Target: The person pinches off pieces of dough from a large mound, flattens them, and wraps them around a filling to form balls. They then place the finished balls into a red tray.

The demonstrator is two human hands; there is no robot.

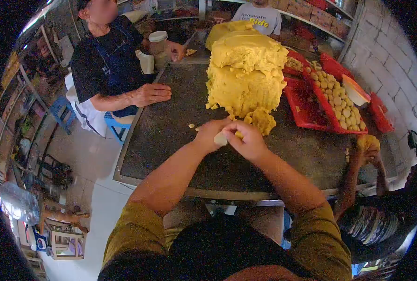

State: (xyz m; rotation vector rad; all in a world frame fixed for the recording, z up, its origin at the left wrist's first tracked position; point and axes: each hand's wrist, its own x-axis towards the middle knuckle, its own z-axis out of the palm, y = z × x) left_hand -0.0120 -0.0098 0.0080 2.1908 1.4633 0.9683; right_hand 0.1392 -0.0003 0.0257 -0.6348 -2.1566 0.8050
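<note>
A small pale piece of dough [220,139] lies between my two hands, just above the dark table. My left hand [210,135] is curled round its left side. My right hand [247,140] pinches at it with thumb and forefinger, and a bit of yellow dough [239,134] shows by the fingers. Right beyond my hands rises a big yellow mass of dough [246,84], with a looser lump [261,121] at its near end. A few tiny pale bits [191,125] are on the table left of my hands.
Red trays [306,105] at the right hold many small dough balls [337,100] and a white-and-orange container [356,90]. A person in an apron [110,61] rests a hand on the table's left edge. Another person's hands [368,149] hold yellow dough at the right. Someone stands behind the mass.
</note>
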